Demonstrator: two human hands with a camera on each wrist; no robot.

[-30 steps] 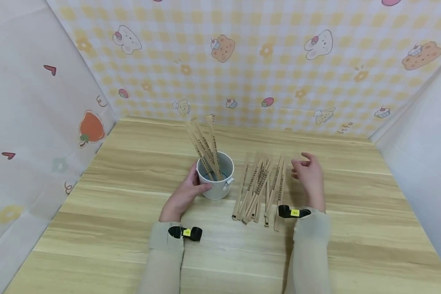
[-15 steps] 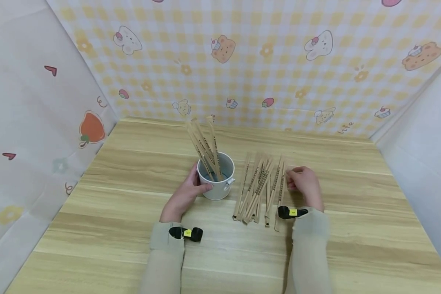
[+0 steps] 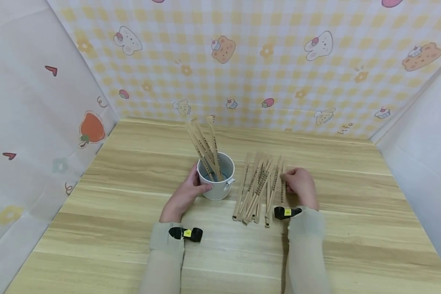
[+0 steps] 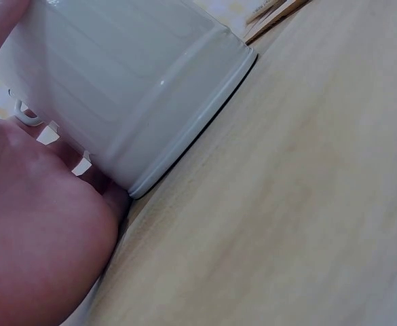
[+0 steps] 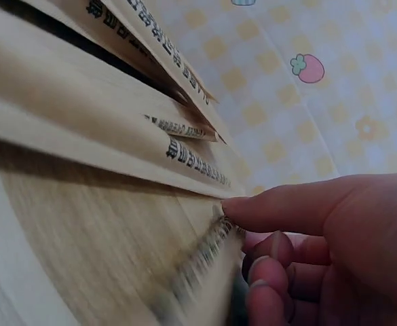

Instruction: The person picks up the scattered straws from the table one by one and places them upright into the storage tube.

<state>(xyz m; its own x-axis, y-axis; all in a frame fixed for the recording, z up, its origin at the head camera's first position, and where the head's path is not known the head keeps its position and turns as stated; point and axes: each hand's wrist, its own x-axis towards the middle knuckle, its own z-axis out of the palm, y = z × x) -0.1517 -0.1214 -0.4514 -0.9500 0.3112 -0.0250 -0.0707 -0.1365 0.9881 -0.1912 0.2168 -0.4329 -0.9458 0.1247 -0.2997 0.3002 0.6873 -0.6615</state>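
Wooden table (image 3: pixel 353 212), left hand (image 3: pixel 185 194) gripping white cup (image 3: pixel 216 179), right hand (image 3: pixel 297 185) pinching rightmost wrapped chopsticks (image 3: pixel 282 185)

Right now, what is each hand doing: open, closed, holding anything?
Left hand: fingers curled round the white cup, holding it.
Right hand: fingers curled, pinching the rightmost paper-wrapped stick of the pile on the table.

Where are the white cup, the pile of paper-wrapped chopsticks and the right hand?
white cup (image 3: pixel 217 188): head view, front of its outer wall.
pile of paper-wrapped chopsticks (image 3: pixel 255 188): head view, middle of the pile on the table.
right hand (image 3: pixel 298 185): head view, back of the hand.
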